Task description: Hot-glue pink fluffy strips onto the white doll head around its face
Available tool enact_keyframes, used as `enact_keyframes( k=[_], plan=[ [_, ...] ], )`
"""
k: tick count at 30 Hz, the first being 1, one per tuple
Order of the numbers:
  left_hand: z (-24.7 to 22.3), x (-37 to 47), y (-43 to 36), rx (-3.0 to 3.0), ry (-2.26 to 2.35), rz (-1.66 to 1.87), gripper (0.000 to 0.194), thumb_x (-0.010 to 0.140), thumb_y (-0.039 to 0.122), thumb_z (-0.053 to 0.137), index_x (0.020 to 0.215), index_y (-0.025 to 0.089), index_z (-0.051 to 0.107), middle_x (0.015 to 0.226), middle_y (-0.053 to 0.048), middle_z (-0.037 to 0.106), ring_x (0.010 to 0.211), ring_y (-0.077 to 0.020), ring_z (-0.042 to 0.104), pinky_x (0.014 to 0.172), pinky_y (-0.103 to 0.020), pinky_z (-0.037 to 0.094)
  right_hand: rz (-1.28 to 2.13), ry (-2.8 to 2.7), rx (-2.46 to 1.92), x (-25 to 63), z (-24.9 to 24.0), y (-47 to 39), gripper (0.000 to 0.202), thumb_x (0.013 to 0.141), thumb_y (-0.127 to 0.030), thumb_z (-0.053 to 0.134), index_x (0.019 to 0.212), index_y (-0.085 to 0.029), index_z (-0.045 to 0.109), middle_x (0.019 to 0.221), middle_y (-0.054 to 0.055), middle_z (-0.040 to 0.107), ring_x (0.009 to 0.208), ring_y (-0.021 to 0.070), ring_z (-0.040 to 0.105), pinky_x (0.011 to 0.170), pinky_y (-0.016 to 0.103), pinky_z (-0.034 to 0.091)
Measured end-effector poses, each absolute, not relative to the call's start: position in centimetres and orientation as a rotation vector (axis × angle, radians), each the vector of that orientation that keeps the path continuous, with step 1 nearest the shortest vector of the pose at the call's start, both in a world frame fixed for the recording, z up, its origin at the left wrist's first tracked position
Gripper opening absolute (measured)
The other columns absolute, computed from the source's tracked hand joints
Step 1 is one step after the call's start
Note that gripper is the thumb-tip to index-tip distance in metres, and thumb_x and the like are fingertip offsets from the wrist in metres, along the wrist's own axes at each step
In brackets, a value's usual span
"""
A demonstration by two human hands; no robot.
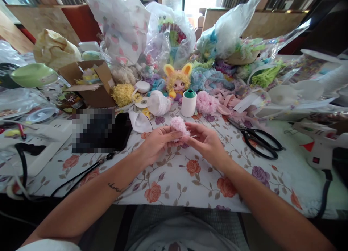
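Note:
Above the middle of the table, a small fluffy pink piece [178,127], like crocheted plush yarn, is held between both hands. My left hand [158,141] is closed on its left side, thumb across its lower edge. The fingers of my right hand [203,141] pinch it from the right, with a thin pale strand near the fingertips. Just behind stand a white thread cone [188,105] with a green top and a clear plastic jar [158,103] lying on its side. A ball of fuzzy pink yarn [208,103] sits right of the cone.
Black-handled scissors [262,142] and a white glue gun [318,146] lie to the right. On the left are a dark phone [122,131] and a white power strip [29,142]. A doll with yellow ears [178,80], a cardboard box [89,93] and plastic bags [119,33] crowd the back.

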State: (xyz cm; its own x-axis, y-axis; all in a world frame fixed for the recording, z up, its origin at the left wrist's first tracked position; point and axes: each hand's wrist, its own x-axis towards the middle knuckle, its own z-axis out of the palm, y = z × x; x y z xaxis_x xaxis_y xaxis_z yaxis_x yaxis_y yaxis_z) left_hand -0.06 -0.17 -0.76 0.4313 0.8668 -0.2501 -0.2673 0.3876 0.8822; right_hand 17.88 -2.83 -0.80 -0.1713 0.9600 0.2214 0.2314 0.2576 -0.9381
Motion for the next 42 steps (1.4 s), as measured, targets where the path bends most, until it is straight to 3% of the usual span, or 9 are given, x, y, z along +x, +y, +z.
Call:
enact_keyframes(
  k=[4,9,15,21,27,32,38,42],
  plan=[
    [-0.3,0.2,-0.6,1.000,0.892,0.849,0.015,0.070,0.028,0.078,0.077,0.016,0.072,0.072,-0.003,0.070,0.066,-0.0126,0.064,0.068,-0.025,0.050,1.249,-1.515,-1.101,17.7,-1.0,-2.8,0.028,0.081,-0.040,0.067,0.097,-0.017,0.072,0.066,0.001,0.065,0.059,0.0145,0.061,0.061,0.030,0.054],
    [0.4,0.4,-1.0,1.226,1.020,0.903,0.013,0.066,0.027,0.078,0.076,0.019,0.075,0.070,-0.003,0.071,0.065,-0.0149,0.061,0.063,-0.026,0.048,1.349,-1.350,-1.176,17.8,-0.6,-2.7,0.027,0.074,-0.042,0.072,0.077,-0.015,0.072,0.055,-0.001,0.061,0.046,0.0108,0.055,0.047,0.025,0.049],
    [0.3,-0.1,-0.6,1.528,1.104,0.930,0.012,0.068,0.029,0.075,0.076,0.020,0.074,0.059,0.000,0.063,0.052,-0.0123,0.050,0.047,-0.022,0.037,1.360,-1.365,-1.161,17.8,-0.7,-3.0,0.022,0.079,-0.035,0.069,0.070,-0.016,0.062,0.054,-0.001,0.060,0.046,0.0094,0.055,0.045,0.021,0.046],
    [0.6,-0.4,-0.3,1.574,1.038,0.833,0.015,0.073,0.028,0.070,0.082,0.018,0.075,0.069,-0.001,0.068,0.061,-0.0140,0.055,0.059,-0.024,0.043,1.663,-1.262,-0.951,18.0,-0.8,-2.6,0.024,0.078,-0.036,0.070,0.093,-0.018,0.066,0.076,0.001,0.067,0.064,0.0128,0.065,0.060,0.026,0.055],
    [0.3,-0.4,-0.5,1.685,1.165,0.837,0.009,0.069,0.029,0.072,0.069,0.020,0.074,0.051,0.003,0.056,0.050,-0.0125,0.044,0.049,-0.024,0.032,1.705,-1.277,-1.027,18.5,-1.8,-2.2,0.020,0.073,-0.034,0.075,0.076,-0.015,0.072,0.064,0.001,0.065,0.057,0.0102,0.060,0.055,0.021,0.050],
    [-0.4,-0.3,-0.6,1.743,1.175,0.925,0.008,0.068,0.029,0.075,0.073,0.023,0.074,0.065,0.001,0.066,0.063,-0.0176,0.055,0.056,-0.025,0.037,1.626,-1.278,-1.095,18.3,-1.7,-2.4,0.019,0.073,-0.035,0.074,0.071,-0.016,0.071,0.059,0.000,0.063,0.053,0.0101,0.058,0.050,0.021,0.048],
    [-0.4,0.0,-1.0,1.787,1.196,1.112,0.017,0.068,0.027,0.077,0.084,0.024,0.073,0.077,0.000,0.070,0.071,-0.0183,0.058,0.065,-0.025,0.042,1.621,-1.236,-1.088,18.0,-1.1,-2.5,0.023,0.073,-0.038,0.074,0.071,-0.016,0.069,0.071,0.003,0.068,0.058,0.0112,0.061,0.048,0.020,0.046],
    [-0.1,0.2,-1.6,1.960,1.180,1.195,0.006,0.076,0.024,0.069,0.081,0.023,0.072,0.080,-0.003,0.070,0.074,-0.0177,0.060,0.073,-0.027,0.045,1.636,-1.172,-1.087,18.1,-1.2,-2.5,0.022,0.073,-0.038,0.074,0.072,-0.016,0.071,0.071,0.004,0.068,0.058,0.0110,0.062,0.044,0.018,0.043]
  ],
)
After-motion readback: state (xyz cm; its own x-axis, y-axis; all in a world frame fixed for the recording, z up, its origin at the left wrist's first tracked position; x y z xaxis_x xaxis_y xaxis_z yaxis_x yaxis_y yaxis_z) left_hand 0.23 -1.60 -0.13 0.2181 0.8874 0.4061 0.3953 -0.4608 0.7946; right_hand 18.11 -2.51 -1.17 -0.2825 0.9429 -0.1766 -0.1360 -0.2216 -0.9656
